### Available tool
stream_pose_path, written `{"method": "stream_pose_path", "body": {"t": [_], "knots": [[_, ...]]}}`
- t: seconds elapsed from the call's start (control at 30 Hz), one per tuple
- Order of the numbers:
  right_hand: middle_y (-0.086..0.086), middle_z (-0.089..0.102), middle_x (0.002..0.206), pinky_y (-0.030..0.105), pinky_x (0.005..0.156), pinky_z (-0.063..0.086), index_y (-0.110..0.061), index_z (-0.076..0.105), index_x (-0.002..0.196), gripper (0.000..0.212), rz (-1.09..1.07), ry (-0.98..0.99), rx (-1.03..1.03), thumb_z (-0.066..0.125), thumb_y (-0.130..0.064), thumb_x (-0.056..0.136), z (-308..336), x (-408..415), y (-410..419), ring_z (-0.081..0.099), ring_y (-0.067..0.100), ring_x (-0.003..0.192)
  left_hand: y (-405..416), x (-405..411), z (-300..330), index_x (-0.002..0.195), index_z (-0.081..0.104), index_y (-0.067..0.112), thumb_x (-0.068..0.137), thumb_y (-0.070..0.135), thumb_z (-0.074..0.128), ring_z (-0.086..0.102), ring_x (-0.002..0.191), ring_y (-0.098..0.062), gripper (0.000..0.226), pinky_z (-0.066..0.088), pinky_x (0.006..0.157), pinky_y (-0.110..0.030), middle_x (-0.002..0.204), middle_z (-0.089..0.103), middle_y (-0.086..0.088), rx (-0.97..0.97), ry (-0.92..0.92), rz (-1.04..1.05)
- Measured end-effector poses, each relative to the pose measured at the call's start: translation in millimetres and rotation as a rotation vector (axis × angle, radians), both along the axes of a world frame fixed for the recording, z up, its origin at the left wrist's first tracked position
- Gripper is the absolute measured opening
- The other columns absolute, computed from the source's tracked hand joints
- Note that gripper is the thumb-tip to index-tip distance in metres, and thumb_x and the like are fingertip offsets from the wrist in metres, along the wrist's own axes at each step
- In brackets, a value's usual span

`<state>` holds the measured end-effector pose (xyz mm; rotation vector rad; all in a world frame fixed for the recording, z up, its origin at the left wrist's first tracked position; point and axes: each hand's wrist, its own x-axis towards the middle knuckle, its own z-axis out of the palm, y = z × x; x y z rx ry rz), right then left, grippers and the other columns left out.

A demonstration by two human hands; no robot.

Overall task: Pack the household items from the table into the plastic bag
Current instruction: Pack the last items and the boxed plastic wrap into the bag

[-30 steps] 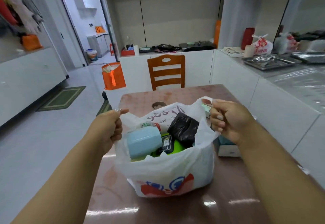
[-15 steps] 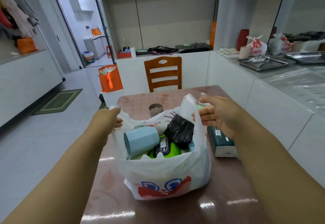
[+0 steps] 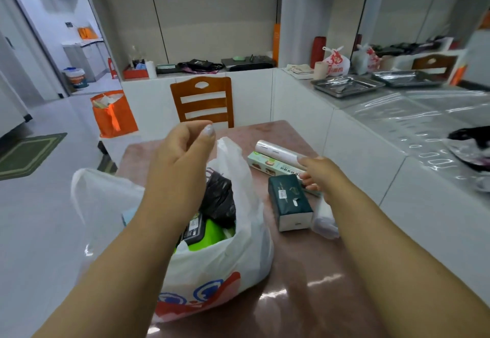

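Observation:
A white plastic bag (image 3: 212,271) with a red and blue print stands open on the brown table (image 3: 318,298). Inside it lie a black bag (image 3: 220,199), a green item (image 3: 212,234) and a dark labelled pack (image 3: 193,231). My left hand (image 3: 183,157) hovers above the bag's mouth, its fingers loosely curled and holding nothing. To the right of the bag lie a dark green tissue pack (image 3: 290,202), a white plastic bundle (image 3: 324,221), a green cling film box (image 3: 273,165) and a clear roll (image 3: 278,150). My right hand (image 3: 318,176) grips the near end of the box.
A wooden chair (image 3: 204,101) stands at the table's far side. An orange bag (image 3: 114,115) sits on the floor to the left, near a green mat (image 3: 26,154). A white counter with metal trays (image 3: 347,85) runs along the right.
Both hands let go of the bag's handles. The left hand rose over the bag. The right hand moved right to the cling film box.

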<state>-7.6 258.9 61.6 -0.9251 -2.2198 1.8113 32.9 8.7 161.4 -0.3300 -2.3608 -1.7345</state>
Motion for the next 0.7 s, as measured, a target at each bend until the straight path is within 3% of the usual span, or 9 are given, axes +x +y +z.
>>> {"method": "stream_pose_path", "body": {"t": [0.1, 0.17, 0.23, 0.3, 0.43, 0.53, 0.7], "knots": [[0.005, 0.066, 0.092, 0.031, 0.073, 0.05, -0.01, 0.054, 0.122, 0.052, 0.01, -0.144, 0.209, 0.063, -0.042, 0.082, -35, -19, 10, 0.063, 0.022, 0.077, 22, -7, 1, 0.107, 0.062, 0.028, 0.1, 0.041, 0.041, 0.062, 0.095, -0.011, 0.026, 0.05, 0.08, -0.026, 0.099, 0.066, 0.012, 0.064, -0.021, 0.0], [0.009, 0.064, 0.114, 0.032, 0.077, 0.048, -0.009, 0.044, 0.132, 0.069, 0.056, -0.274, 0.409, 0.065, -0.048, 0.079, -53, -29, 12, 0.063, 0.028, 0.097, 26, -16, 2, 0.101, 0.064, 0.023, 0.1, 0.036, 0.041, 0.062, 0.089, -0.013, 0.026, 0.052, 0.081, -0.03, 0.093, 0.066, 0.005, 0.132, -0.042, 0.06], [0.013, 0.052, 0.134, 0.035, 0.088, 0.046, -0.008, 0.032, 0.142, 0.087, 0.124, -0.391, 0.595, 0.065, -0.055, 0.078, -70, -38, 10, 0.053, 0.032, 0.12, 25, -26, 1, 0.098, 0.065, 0.019, 0.101, 0.03, 0.041, 0.059, 0.081, -0.014, 0.026, 0.052, 0.076, -0.028, 0.087, 0.063, 0.002, 0.17, -0.059, 0.109], [0.017, 0.042, 0.143, 0.038, 0.101, 0.041, -0.006, 0.022, 0.146, 0.102, 0.182, -0.453, 0.696, 0.068, -0.06, 0.073, -86, -47, 4, 0.043, 0.034, 0.13, 21, -36, -3, 0.094, 0.064, 0.018, 0.102, 0.027, 0.042, 0.056, 0.074, -0.012, 0.026, 0.049, 0.07, -0.026, 0.082, 0.061, 0.001, 0.194, -0.087, 0.148], [0.021, 0.033, 0.146, 0.038, 0.103, 0.037, -0.006, 0.008, 0.149, 0.117, 0.232, -0.509, 0.694, 0.076, -0.055, 0.067, -116, -56, -2, 0.039, 0.034, 0.131, 10, -54, -14, 0.089, 0.064, 0.019, 0.101, 0.026, 0.043, 0.057, 0.074, -0.013, 0.026, 0.048, 0.068, -0.027, 0.08, 0.062, 0.0, 0.217, -0.135, 0.217], [0.02, 0.042, 0.14, 0.038, 0.099, 0.044, -0.009, 0.016, 0.146, 0.109, 0.183, -0.477, 0.656, 0.076, -0.048, 0.065, -118, -61, 3, 0.047, 0.035, 0.124, -4, -63, -22, 0.086, 0.065, 0.017, 0.1, 0.022, 0.045, 0.056, 0.074, -0.017, 0.025, 0.048, 0.068, -0.031, 0.077, 0.061, -0.002, 0.233, -0.139, 0.239], [0.01, 0.056, 0.124, 0.039, 0.084, 0.049, -0.009, 0.033, 0.136, 0.09, -0.002, -0.156, 0.323, 0.077, -0.043, 0.065, -45, -60, 12, 0.056, 0.032, 0.103, -29, -70, -24, 0.086, 0.064, 0.013, 0.099, 0.02, 0.046, 0.055, 0.074, -0.018, 0.023, 0.047, 0.065, -0.029, 0.078, 0.06, -0.003, 0.233, -0.116, 0.298]]}}
